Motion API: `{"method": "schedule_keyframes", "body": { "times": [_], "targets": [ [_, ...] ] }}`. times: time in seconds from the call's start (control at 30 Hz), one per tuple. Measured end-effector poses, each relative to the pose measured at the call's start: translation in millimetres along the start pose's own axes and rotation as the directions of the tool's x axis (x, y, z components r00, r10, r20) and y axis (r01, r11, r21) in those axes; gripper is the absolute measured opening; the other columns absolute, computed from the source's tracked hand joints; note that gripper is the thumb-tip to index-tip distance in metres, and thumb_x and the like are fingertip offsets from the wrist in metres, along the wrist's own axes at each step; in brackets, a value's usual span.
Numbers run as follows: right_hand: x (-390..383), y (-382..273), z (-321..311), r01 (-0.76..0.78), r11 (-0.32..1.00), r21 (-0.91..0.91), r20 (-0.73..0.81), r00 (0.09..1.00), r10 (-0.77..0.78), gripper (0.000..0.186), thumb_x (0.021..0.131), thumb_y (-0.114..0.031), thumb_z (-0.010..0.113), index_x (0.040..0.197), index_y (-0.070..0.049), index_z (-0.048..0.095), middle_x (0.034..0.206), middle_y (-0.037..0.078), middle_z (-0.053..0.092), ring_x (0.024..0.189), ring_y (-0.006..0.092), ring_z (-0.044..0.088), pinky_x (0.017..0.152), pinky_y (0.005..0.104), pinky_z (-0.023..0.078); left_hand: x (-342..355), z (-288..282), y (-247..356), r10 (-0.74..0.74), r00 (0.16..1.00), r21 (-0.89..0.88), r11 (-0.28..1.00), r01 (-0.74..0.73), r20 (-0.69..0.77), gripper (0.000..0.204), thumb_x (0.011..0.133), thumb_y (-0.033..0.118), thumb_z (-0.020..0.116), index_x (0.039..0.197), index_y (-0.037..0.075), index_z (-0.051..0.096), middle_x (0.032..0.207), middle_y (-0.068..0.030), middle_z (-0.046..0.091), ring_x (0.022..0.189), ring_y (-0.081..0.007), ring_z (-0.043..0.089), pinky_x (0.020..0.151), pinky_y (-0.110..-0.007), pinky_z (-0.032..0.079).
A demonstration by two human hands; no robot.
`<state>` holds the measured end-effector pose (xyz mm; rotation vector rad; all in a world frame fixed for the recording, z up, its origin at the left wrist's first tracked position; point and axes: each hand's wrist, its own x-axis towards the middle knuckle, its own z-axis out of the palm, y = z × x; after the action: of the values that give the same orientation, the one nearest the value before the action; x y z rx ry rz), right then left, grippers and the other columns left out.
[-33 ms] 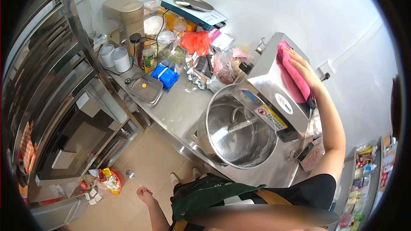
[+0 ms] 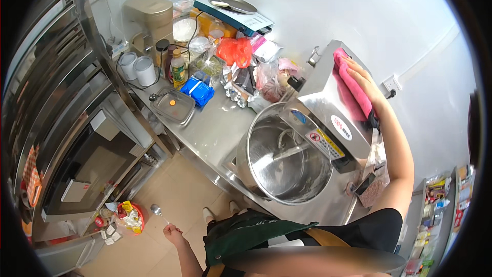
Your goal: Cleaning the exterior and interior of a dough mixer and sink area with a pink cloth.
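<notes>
Lying over a pink cloth (image 2: 361, 95), the right hand (image 2: 369, 83) rests on top of the steel mixer (image 2: 323, 103), at two o'clock from the middle of the view. Its fingers stretch across the cloth, but the thumb is hidden, so I cannot tell whether it clasps the fabric or only bears down on it. At seven o'clock, the left hand (image 2: 173, 233) has its fingers closed around the handle of a spoon (image 2: 157, 210), whose head points toward eleven o'clock over the floor (image 2: 169, 184), just beside an orange-red basket (image 2: 142, 220). The mixing bowl (image 2: 243, 166) sits at four o'clock, a metal hook (image 2: 289, 152) down inside it, with the mixer's head at the bowl's one o'clock. The step in hand looks to be cloth work on the mixer's outside, the spoon merely held aside. Any next stroke would, I judge, call for an even palm on the cloth along the slanting casing, away from the bowl's open mouth, with the spoon clear of the basket
</notes>
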<state>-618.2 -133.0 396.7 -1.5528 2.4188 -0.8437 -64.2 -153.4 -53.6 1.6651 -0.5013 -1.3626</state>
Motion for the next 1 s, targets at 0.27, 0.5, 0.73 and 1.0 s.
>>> {"method": "schedule_keyframes", "body": {
  "times": [0.27,0.5,0.73,1.0],
  "targets": [
    [143,109,-27,0.071,0.955,-0.289,0.163,0.986,-0.024,0.028,0.082,-0.022,0.043,0.089,0.003,0.054,0.085,0.012,0.056,0.074,0.0202,0.056,0.07,0.0283,0.044,-50,-26,-3,0.039,0.984,0.068,0.997,-0.028,-0.176,0.007,0.082,0.006,0.043,0.077,0.008,0.038,0.059,-0.0005,0.039,0.045,-0.0072,0.036,0.038,-0.019,0.03],
    [149,107,-28,-0.076,0.996,-0.056,0.198,0.976,0.086,0.028,0.081,-0.021,0.038,0.085,0.002,0.055,0.081,0.011,0.057,0.068,0.0199,0.054,0.068,0.0297,0.044,-80,-41,-6,-0.021,0.964,0.011,1.0,0.024,-0.265,0.007,0.082,0.008,0.044,0.078,0.009,0.038,0.061,-0.0004,0.039,0.048,-0.0072,0.037,0.04,-0.019,0.031],
    [47,-19,33,0.257,0.964,-0.069,0.251,0.94,-0.233,0.042,0.079,-0.033,0.043,0.101,0.002,0.05,0.102,0.022,0.05,0.095,0.0301,0.048,0.085,0.0322,0.034,-56,-27,6,0.079,0.994,0.024,0.997,-0.077,-0.074,0.007,0.081,0.008,0.044,0.079,0.008,0.038,0.063,-0.0005,0.04,0.049,-0.0072,0.038,0.042,-0.019,0.032],
    [-26,-101,67,0.676,0.609,-0.415,0.301,0.733,-0.609,0.039,0.065,-0.028,0.056,0.094,-0.001,0.055,0.09,0.013,0.053,0.09,0.0267,0.048,0.078,0.0356,0.039,-40,-5,25,0.185,0.977,-0.031,0.983,-0.182,0.106,0.009,0.083,0.009,0.042,0.076,0.007,0.038,0.058,-0.0006,0.04,0.046,-0.0069,0.037,0.04,-0.018,0.03]
  ]
}}
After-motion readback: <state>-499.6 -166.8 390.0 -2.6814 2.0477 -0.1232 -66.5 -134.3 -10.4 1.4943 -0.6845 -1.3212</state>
